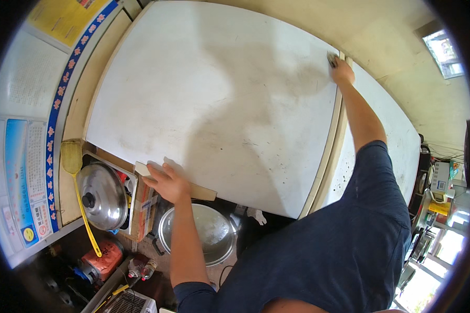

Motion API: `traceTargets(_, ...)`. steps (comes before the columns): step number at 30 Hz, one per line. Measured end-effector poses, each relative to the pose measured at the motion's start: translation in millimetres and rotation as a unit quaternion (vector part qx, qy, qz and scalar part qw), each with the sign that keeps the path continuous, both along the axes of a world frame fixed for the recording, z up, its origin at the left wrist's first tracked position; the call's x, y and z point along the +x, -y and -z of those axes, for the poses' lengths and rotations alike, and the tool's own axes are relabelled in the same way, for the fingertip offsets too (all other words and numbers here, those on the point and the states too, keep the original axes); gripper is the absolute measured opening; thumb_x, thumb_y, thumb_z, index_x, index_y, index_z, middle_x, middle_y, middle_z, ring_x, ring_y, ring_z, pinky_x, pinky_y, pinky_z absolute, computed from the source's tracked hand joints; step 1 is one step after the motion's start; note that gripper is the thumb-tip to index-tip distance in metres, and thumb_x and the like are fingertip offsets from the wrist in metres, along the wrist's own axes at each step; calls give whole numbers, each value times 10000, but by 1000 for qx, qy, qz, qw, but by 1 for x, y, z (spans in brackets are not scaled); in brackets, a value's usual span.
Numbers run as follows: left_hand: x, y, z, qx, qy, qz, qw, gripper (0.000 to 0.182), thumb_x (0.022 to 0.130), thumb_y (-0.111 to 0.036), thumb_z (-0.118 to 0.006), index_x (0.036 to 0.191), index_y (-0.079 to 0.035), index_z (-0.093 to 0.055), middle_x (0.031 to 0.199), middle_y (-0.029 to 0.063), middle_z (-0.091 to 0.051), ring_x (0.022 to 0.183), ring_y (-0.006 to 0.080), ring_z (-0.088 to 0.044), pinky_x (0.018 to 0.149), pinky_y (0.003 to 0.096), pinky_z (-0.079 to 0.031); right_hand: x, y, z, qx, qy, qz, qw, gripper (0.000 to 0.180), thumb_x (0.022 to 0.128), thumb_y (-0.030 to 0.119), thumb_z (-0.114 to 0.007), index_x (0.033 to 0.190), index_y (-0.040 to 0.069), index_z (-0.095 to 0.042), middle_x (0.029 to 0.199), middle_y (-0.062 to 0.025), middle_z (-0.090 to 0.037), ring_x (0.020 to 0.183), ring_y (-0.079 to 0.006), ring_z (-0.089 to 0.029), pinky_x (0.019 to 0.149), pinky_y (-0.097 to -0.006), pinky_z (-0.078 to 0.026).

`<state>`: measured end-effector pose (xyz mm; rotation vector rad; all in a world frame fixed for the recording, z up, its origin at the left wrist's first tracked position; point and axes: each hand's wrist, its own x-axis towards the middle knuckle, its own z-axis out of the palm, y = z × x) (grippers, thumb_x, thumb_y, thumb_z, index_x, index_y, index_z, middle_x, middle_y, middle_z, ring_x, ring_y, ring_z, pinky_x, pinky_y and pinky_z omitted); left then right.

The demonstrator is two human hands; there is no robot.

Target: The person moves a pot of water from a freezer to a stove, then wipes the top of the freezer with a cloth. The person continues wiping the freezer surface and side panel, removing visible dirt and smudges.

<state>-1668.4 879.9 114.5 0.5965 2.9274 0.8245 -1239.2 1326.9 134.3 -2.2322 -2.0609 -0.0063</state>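
My right hand (344,72) is stretched to the far right edge of a large white panel (164,90). Its fingers press a small grey pad (332,59), perhaps a scouring pad, against the surface. My left hand (169,183) rests with fingers spread on the panel's near edge, by a cream edge strip (203,192); nothing is in its grasp. Dark specks and scuffs mark the white surface, and my shadow falls across it.
A lidded metal pan (103,197) sits left of my left forearm, above a cardboard box (143,211). A yellow fly swatter (76,184) hangs nearby. Below are a large round glass lid (203,234), a red gas cylinder (103,258) and small bottles (149,270). Another white panel (384,129) adjoins at right.
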Motion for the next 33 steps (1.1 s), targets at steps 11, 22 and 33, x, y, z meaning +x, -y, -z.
traceTargets(11,-5,3,2,1,21,-16,1000,696,963,-578,-319,1466,-97,-294,1488,320,-157,1267,479,-392,1015,491,-389,-111,307,-1,-69,-180,-555,809,432,770,-27,-557,1111,218,-661,1344,35,-550,1318,-178,-447,1090,-335,-382)
traceTargets(22,-4,2,10,-24,-8,-2,1000,676,971,-537,-342,1448,-61,-296,1454,320,-223,1322,498,-267,1053,528,-314,-35,-24,-2,-12,-98,-51,994,392,831,159,-551,1211,236,-610,1197,-48,-635,1101,-259,-603,910,-395,-491)
traceTargets(33,-13,7,12,-35,-1,-23,999,690,957,-594,-322,1461,-123,-302,1470,319,-198,1306,488,-329,1015,517,-372,-117,243,6,-86,-216,-635,737,413,787,-26,-544,1111,203,-658,1335,-2,-556,1289,-199,-471,1096,-363,-367)
